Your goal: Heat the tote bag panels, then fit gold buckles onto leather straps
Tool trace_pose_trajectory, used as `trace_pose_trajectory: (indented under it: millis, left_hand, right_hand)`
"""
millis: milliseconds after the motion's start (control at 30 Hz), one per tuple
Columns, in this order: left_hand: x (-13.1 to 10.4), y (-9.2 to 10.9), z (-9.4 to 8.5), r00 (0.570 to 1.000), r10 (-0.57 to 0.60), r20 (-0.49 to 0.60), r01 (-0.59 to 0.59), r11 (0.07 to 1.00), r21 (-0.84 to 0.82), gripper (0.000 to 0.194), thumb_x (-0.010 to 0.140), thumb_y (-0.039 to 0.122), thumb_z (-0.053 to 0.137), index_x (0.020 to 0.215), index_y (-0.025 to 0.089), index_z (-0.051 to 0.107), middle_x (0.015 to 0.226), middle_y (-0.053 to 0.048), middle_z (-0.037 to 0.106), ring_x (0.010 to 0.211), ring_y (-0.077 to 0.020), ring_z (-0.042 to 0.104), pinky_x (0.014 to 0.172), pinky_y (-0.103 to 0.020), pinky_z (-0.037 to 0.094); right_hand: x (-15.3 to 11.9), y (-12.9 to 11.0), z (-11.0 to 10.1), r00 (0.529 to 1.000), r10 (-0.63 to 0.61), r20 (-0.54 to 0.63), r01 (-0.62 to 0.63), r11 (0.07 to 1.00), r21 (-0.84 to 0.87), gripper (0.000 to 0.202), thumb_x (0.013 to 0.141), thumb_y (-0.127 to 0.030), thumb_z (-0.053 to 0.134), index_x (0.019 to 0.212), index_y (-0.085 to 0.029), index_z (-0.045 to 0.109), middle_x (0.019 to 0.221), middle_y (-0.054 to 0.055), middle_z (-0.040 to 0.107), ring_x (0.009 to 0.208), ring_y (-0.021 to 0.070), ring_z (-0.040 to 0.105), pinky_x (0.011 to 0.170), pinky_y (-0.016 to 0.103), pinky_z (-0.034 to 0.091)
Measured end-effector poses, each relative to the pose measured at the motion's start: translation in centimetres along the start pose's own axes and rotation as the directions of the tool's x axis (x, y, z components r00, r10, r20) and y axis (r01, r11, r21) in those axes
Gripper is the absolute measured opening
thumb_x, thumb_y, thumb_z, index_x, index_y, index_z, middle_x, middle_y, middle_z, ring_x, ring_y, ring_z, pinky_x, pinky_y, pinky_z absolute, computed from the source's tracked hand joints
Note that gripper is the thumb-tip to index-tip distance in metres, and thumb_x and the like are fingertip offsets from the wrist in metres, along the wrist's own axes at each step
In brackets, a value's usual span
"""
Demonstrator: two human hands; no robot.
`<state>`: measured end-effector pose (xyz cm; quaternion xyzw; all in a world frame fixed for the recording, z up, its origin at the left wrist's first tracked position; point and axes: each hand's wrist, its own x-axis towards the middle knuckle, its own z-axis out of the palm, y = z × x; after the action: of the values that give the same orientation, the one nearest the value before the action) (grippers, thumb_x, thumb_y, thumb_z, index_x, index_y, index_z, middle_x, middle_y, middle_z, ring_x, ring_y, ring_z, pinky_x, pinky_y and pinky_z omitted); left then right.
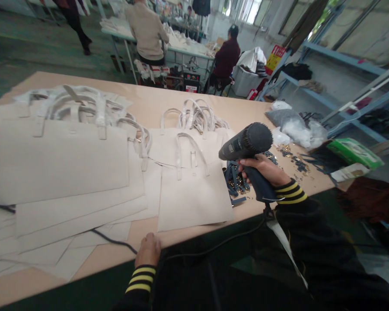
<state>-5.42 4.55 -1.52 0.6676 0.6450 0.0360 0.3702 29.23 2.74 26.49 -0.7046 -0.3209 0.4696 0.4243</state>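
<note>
A black hair dryer or heat gun (246, 141) is in my right hand (267, 169), fingers wrapped round its handle, its nozzle facing left. Below and left of it lies a beige bag panel (194, 201) with a looped strap (191, 144). My left hand (148, 249) rests at the table's front edge, just below that panel's lower left corner; its fingers look curled, and anything under them is hidden. More beige panels with handles (65, 160) are piled on the left. A black cord runs from the tool's handle towards my left hand.
Dark strips and gold metal pieces (236, 179) lie right of the panel. Plastic bags (294, 123) and a green box (355, 153) stand farther right on the table (142, 97). People sit at a worktable behind; blue shelving (330, 99) stands at the right.
</note>
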Motion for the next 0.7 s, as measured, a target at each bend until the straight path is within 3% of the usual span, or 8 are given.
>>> trace_pose_trajectory:
  millis: [100,200,333,433,500,600,700]
  left_hand:
    - [0.1,-0.3,0.1,0.997,-0.074,-0.004,0.073,0.99,-0.119,0.008,0.077,0.017,0.041,0.08,0.016,0.049,0.085,-0.012,0.058,0.087,-0.0233,0.059,0.078,-0.038,0.047]
    - [0.0,-1.0,0.2,0.985,-0.171,-0.011,0.161,0.944,-0.287,0.006,0.078,0.019,0.041,0.081,0.016,0.046,0.072,-0.005,0.059,0.068,-0.0169,0.063,0.064,-0.031,0.053]
    - [-0.4,-1.5,-0.9,0.965,-0.252,-0.071,0.186,0.851,-0.491,0.008,0.079,0.02,0.038,0.08,0.015,0.044,0.07,-0.005,0.062,0.061,-0.0137,0.064,0.059,-0.029,0.056]
    - [-0.4,-1.4,-2.3,0.955,-0.258,-0.148,0.134,0.816,-0.562,0.013,0.08,0.024,0.037,0.083,0.014,0.044,0.077,-0.008,0.064,0.064,-0.0138,0.066,0.061,-0.03,0.057]
    - [0.0,-0.9,-3.3,0.951,-0.241,-0.195,0.093,0.823,-0.56,0.018,0.08,0.026,0.035,0.087,0.012,0.044,0.08,-0.009,0.064,0.065,-0.0132,0.065,0.062,-0.03,0.057]
    - [1.3,0.1,-4.4,0.951,-0.189,-0.243,0.044,0.865,-0.5,0.024,0.081,0.028,0.031,0.092,0.012,0.045,0.083,-0.01,0.064,0.067,-0.0123,0.065,0.063,-0.028,0.056]
    - [3.5,1.7,-4.7,0.964,-0.118,-0.239,0.018,0.924,-0.382,0.022,0.081,0.028,0.034,0.091,0.013,0.047,0.083,-0.008,0.064,0.073,-0.0144,0.064,0.069,-0.032,0.054]
  right_hand:
    - [-2.2,0.0,-0.4,0.998,0.047,0.051,-0.045,0.998,-0.044,0.019,0.075,-0.027,0.061,0.085,-0.012,0.058,0.071,0.005,0.057,0.054,0.0114,0.054,0.043,0.02,0.046]
    - [-4.2,1.4,0.3,0.963,0.165,0.215,-0.16,0.986,-0.038,0.025,0.074,-0.029,0.063,0.093,-0.013,0.058,0.076,0.005,0.057,0.057,0.0127,0.055,0.045,0.022,0.047]
    - [-4.9,4.8,4.2,0.821,0.264,0.505,-0.292,0.956,-0.025,0.03,0.07,-0.031,0.066,0.092,-0.011,0.058,0.077,0.006,0.058,0.056,0.013,0.055,0.045,0.023,0.048]
    - [-4.0,6.9,8.3,0.718,0.22,0.661,-0.293,0.956,0.0,0.03,0.07,-0.032,0.065,0.089,-0.01,0.058,0.072,0.004,0.058,0.052,0.011,0.053,0.043,0.021,0.046]
    - [-3.3,7.6,10.3,0.68,0.179,0.711,-0.266,0.964,0.011,0.03,0.07,-0.032,0.065,0.089,-0.01,0.058,0.069,0.003,0.058,0.049,0.0099,0.053,0.042,0.02,0.045]
    - [-3.2,7.6,10.6,0.676,0.158,0.72,-0.252,0.968,0.024,0.03,0.07,-0.033,0.065,0.089,-0.01,0.058,0.069,0.002,0.057,0.048,0.0097,0.052,0.042,0.02,0.045]
    - [-4.7,7.0,7.5,0.724,0.221,0.654,-0.276,0.961,-0.019,0.028,0.07,-0.034,0.065,0.083,-0.011,0.058,0.068,0.003,0.057,0.049,0.0109,0.052,0.043,0.021,0.045]
